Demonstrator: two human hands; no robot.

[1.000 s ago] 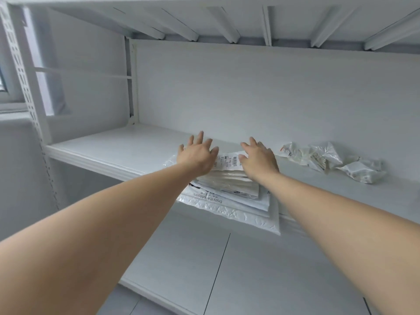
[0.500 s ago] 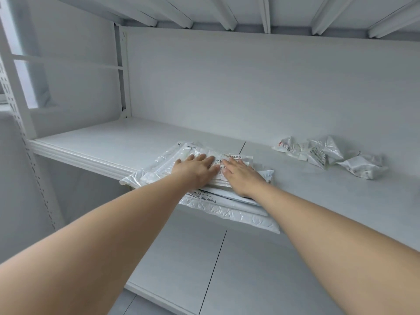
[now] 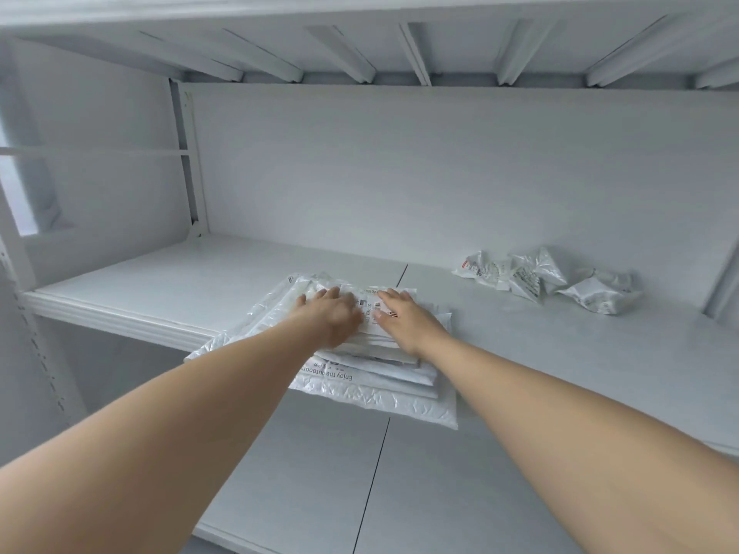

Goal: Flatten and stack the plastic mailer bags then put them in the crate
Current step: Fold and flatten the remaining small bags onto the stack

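Whereas lifted a second ago, the left hand (image 3: pixel 332 313) and right hand (image 3: pixel 404 319) are pressed flat, fingers released, on the mailer stack (image 3: pixel 380 389); crumpled mailers (image 3: pixel 528 279) rightward are judged pending.

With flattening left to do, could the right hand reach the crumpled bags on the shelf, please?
Probably yes: the right hand rests on the stack, and only bare shelf lies between it and the crumpled bags.

A stack (image 3: pixel 372 385) of flattened white mailers lay at the shelf's (image 3: pixel 200 281) front edge, its near end overhanging. Several crumpled mailers (image 3: pixel 552 279) sat well apart, back right.
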